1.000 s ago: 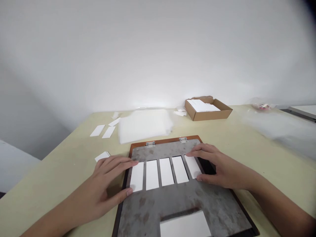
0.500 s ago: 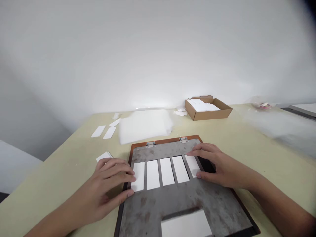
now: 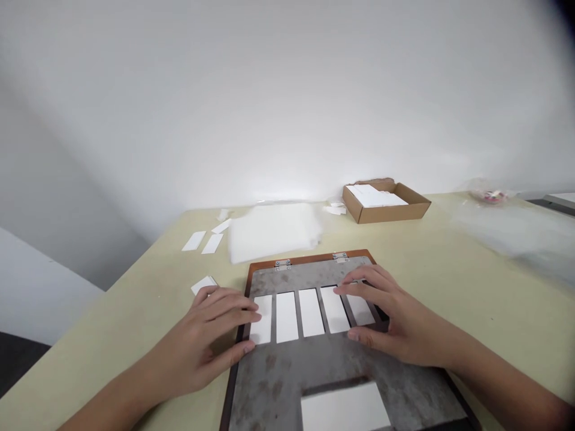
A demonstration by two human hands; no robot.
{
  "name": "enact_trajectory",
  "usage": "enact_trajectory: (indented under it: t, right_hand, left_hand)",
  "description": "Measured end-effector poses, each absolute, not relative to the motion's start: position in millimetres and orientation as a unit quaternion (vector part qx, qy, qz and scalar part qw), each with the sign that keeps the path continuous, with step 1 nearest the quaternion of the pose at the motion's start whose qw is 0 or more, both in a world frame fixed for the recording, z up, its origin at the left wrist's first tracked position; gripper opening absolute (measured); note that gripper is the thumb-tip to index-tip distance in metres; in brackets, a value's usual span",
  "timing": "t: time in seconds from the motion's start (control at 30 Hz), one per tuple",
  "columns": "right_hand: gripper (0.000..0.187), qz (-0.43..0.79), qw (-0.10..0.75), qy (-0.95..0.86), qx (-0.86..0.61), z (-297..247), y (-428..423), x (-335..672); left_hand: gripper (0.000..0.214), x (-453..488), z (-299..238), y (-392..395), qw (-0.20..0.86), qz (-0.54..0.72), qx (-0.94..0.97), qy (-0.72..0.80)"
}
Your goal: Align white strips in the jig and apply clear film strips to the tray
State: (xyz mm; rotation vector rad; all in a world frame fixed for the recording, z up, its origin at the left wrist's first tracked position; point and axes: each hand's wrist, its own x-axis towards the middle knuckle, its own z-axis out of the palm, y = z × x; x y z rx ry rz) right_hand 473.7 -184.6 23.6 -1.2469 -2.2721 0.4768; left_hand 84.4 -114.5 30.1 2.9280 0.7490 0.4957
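Five narrow white cards [image 3: 286,317] are lying side by side in a row of slots in a stained grey metal plate [image 3: 287,374], and a wider white card [image 3: 345,408] is lying at the cut-out nearer the person. The plate is sitting on an orange-edged base [image 3: 309,258], with two small metal hinges [image 3: 283,264] joining them along the far edge.

The left hand [image 3: 204,335] is staying loosely spread rather than clenched, its fingertips and thumb resting at the outer edge of the leftmost card. The right hand [image 3: 399,320] is arching half-open, index fingertip meeting the fourth card's far end, thumb near its close corner; whether it is pressing, I cannot tell.

An uneven push could be tipping a card out of its slot or skewing it against the slot's rim. The right fingers are partly hiding the rightmost card [image 3: 362,312], so a crooked fit there could be going unnoticed. A small card pile [image 3: 203,284] is lying right behind the left hand, where knuckles could be scattering it.

Farther out, translucent sheets [image 3: 274,230] are crowding the hinged side, loose cards [image 3: 194,240] are lying to their left, and a cardboard box [image 3: 390,214] holding white cards is standing near the wall.
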Motion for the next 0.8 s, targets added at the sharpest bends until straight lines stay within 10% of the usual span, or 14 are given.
enact_trajectory:
  t: [0.53,0.8]
  right_hand:
    - [0.063,0.163,0.280,-0.841,-0.434,17.1,-169.1,449.6]
    - [0.072,0.167,0.223,-0.849,-0.449,14.4,-169.6,451.1]
  left_hand:
    - [0.069,132.4,50.2,-121.2,0.015,0.112,0.949,0.295]
    - [0.055,128.4,37.3,-123.0,-0.068,0.170,0.944,0.275]
